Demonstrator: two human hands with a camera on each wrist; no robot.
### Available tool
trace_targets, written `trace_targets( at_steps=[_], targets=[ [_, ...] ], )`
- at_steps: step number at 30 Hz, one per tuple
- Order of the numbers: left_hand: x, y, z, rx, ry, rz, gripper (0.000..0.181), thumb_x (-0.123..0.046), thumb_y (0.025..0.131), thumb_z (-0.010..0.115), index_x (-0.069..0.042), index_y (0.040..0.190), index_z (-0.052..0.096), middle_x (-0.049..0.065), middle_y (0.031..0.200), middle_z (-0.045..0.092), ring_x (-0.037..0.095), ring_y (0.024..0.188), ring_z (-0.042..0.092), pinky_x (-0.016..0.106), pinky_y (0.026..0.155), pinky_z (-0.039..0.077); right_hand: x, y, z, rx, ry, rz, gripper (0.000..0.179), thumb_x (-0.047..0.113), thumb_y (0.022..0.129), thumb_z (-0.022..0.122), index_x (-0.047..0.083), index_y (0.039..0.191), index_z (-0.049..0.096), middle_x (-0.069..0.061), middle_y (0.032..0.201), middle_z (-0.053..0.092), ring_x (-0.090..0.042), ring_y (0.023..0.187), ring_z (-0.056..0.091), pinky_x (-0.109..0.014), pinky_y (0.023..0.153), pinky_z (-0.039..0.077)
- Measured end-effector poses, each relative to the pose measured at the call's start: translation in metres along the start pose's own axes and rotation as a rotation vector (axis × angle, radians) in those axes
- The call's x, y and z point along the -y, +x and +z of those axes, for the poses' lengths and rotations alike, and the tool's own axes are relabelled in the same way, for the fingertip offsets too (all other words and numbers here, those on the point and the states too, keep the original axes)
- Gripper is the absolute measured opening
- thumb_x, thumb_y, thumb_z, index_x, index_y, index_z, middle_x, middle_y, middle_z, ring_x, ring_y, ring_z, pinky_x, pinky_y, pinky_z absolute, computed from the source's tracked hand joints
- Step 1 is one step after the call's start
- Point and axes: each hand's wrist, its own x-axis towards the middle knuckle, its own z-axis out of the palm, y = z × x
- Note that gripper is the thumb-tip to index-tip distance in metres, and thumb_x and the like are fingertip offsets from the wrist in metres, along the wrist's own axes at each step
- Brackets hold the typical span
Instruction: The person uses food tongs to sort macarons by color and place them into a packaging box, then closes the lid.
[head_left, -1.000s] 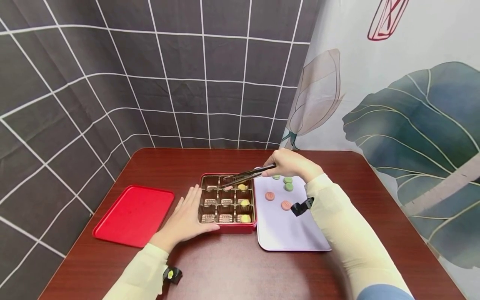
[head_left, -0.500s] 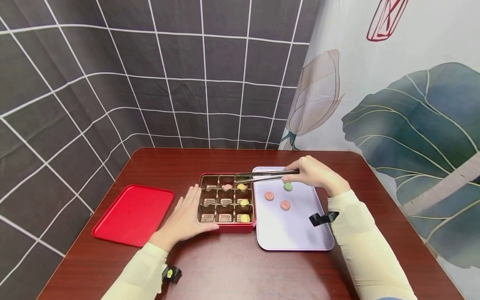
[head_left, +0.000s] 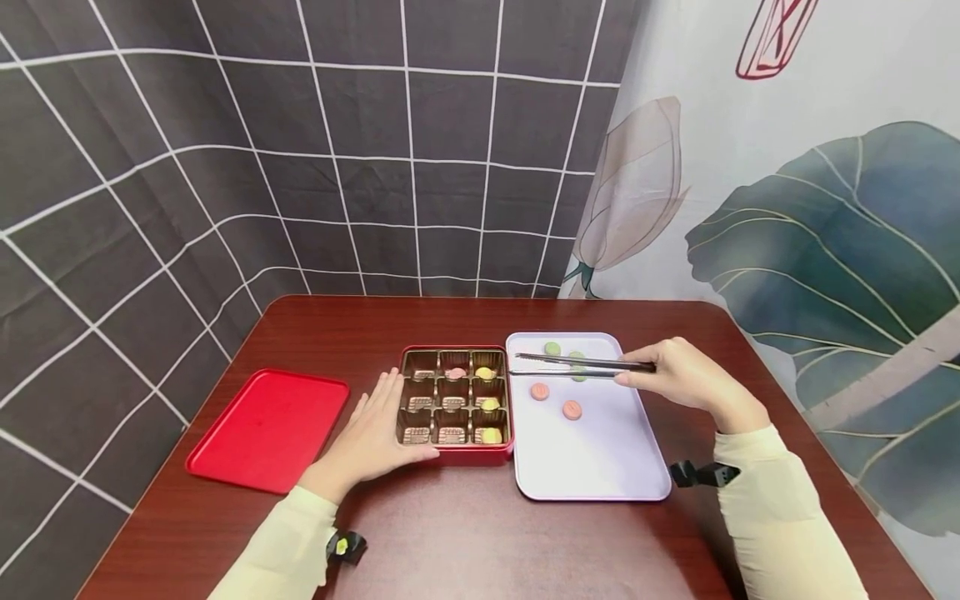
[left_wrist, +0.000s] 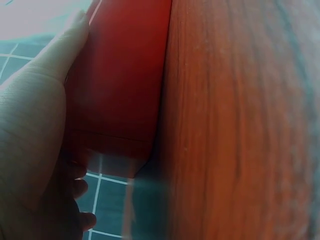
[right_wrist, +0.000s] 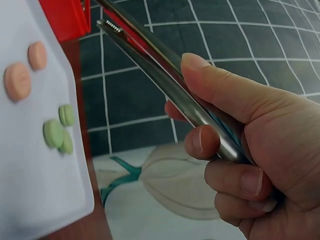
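Note:
My right hand (head_left: 686, 379) grips metal tongs (head_left: 577, 365) over the white tray (head_left: 592, 467), fingers curled round their handle end. Their tips point left, slightly apart, with nothing between them. Several green macarons (right_wrist: 54, 132) and two pink-orange macarons (head_left: 572, 409) lie on that tray. My left hand (head_left: 367, 442) rests against the red box (head_left: 472, 455), straight fingers along its left side and thumb at the front corner. Inside is a gold divided insert. Its right column has yellow macarons (head_left: 491, 436) in three compartments, and the back middle compartment holds a pink macaron (head_left: 454, 374).
A flat red tray (head_left: 270, 433) lies to the left of the box on the brown wooden table (head_left: 442, 533). The white tray stands right beside the box. Behind the table hangs a dark gridded cloth (head_left: 360, 192), with a leaf-patterned one on the right.
My right hand has moved right with the tongs, from over the box to over the white tray. The pink macaron now lies released in the back middle compartment. My left hand stays put.

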Motion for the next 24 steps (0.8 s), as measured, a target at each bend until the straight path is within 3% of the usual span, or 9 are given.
trace_targets(
  at_steps=[8, 13, 19, 24],
  targets=[
    [-0.002, 0.001, 0.002, 0.001, 0.004, 0.009, 0.132, -0.087, 0.062, 0.057, -0.001, 0.153, 0.015, 0.015, 0.159, 0.012, 0.03, 0.147, 0.008, 0.058, 0.112, 0.018, -0.018, -0.036, 0.003, -0.024, -0.001, 0.062, 0.047, 0.05, 0.078, 0.074, 0.011, 0.105, 0.076, 0.008, 0.081, 0.071, -0.011, 0.063, 0.054, -0.024, 0.053, 0.045],
    [-0.002, 0.0, 0.002, -0.011, -0.002, 0.016, 0.13, -0.083, 0.063, 0.062, 0.001, 0.152, 0.017, 0.017, 0.159, 0.014, 0.032, 0.146, 0.01, 0.059, 0.111, 0.019, -0.027, -0.055, 0.005, -0.03, -0.017, 0.09, 0.047, 0.052, 0.078, 0.074, 0.013, 0.105, 0.076, 0.01, 0.074, 0.069, -0.008, 0.058, 0.05, -0.023, 0.05, 0.041],
    [-0.001, 0.001, 0.002, 0.008, 0.002, -0.001, 0.132, -0.087, 0.062, 0.058, -0.001, 0.153, 0.015, 0.015, 0.16, 0.012, 0.03, 0.147, 0.007, 0.058, 0.112, 0.018, -0.036, -0.072, 0.005, -0.043, -0.036, 0.098, 0.045, 0.049, 0.079, 0.074, 0.011, 0.104, 0.075, 0.009, 0.069, 0.067, -0.005, 0.049, 0.042, -0.023, 0.044, 0.035],
    [0.001, 0.002, 0.001, 0.018, 0.008, -0.008, 0.13, -0.084, 0.064, 0.06, -0.002, 0.153, 0.014, 0.014, 0.16, 0.01, 0.029, 0.147, 0.005, 0.057, 0.113, 0.017, -0.04, -0.08, 0.006, -0.055, -0.027, 0.102, 0.034, 0.037, 0.08, 0.078, 0.012, 0.103, 0.075, 0.009, 0.069, 0.067, -0.005, 0.049, 0.044, -0.023, 0.044, 0.035]
  ],
)
